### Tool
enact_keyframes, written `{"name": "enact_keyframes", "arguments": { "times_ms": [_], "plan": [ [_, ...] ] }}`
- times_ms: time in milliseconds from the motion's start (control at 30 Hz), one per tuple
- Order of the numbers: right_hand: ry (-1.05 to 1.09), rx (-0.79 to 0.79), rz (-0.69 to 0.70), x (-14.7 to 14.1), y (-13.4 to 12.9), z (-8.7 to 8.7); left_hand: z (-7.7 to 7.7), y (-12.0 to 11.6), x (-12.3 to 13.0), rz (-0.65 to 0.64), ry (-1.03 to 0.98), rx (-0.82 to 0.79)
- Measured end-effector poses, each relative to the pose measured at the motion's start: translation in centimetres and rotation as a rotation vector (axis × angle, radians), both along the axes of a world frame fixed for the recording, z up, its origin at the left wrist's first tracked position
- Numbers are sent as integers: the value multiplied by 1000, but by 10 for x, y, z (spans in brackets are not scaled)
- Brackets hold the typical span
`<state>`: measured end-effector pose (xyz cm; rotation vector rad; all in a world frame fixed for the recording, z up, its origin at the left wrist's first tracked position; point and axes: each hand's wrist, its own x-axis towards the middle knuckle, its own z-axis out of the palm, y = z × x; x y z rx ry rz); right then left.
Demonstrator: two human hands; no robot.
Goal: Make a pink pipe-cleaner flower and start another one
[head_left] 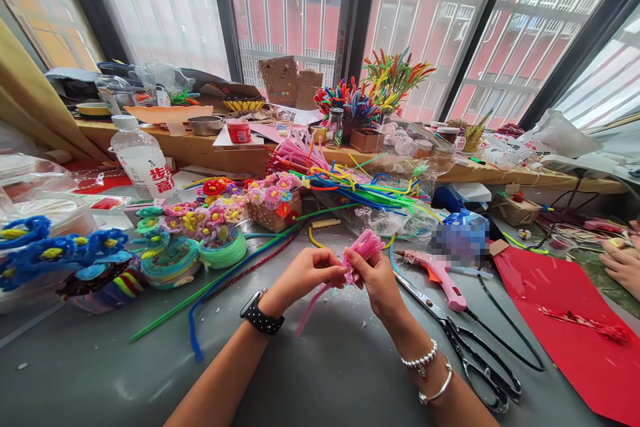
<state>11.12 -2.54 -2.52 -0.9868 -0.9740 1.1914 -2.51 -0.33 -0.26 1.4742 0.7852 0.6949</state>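
Observation:
My right hand (376,278) is closed around a bundle of looped pink pipe cleaner (369,244), which sticks up past its fingers. Close beside it, my left hand (306,273) pinches the base of the same pink piece, and a loose pink tail (311,310) hangs down below the fingers. The fingertips of both hands nearly meet, so the exact grip is partly hidden. A pink glue gun (440,277) lies to the right of my right hand. Large black-handled scissors (463,340) rest partly open beside it.
Pipe-cleaner flower pots (220,247) and blue flowers (65,250) stand on the left. Loose coloured pipe cleaners (370,188) are heaped behind my hands. A water bottle (143,157) stands back left. Red sheet (565,320) lies right, near another person's hand (623,260).

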Motion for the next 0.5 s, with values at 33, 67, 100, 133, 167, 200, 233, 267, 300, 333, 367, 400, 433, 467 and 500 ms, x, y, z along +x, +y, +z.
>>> {"name": "enact_keyframes", "arguments": {
  "times_ms": [33,67,100,133,167,200,233,267,300,333,367,400,433,467,500],
  "plan": [
    [23,-7,2,-1,0,0,0,0,-1,-13,-11,-14],
    [45,-15,2,-1,-1,0,0,0,-1,-26,-20,-25],
    [65,-22,0,-2,-1,0,-1,1,-1,-33,-27,-31],
    [80,-30,1,-2,0,0,-1,1,-2,-35,-32,-32],
    [89,-37,5,-1,0,0,-2,1,-1,-34,-33,-27],
    [91,-44,13,-1,0,0,-3,2,-1,-29,-32,-20],
    [88,-54,25,1,1,0,-4,2,0,-22,-29,-14],
    [83,-67,37,2,1,0,-5,3,1,-13,-26,-10],
    [78,-82,47,4,2,0,-5,2,2,0,-23,-9],
    [75,-97,51,5,2,0,-5,2,3,13,-19,-12],
    [73,-110,52,6,2,1,-5,2,3,24,-15,-14],
    [73,-119,54,7,2,2,-4,1,4,34,-11,-14],
    [72,-125,57,7,1,2,-4,1,4,43,-10,-11],
    [70,-129,64,7,1,3,-3,0,4,47,-9,-10],
    [70,-135,73,7,1,4,-3,0,4,45,-9,-13]
  ]
}}
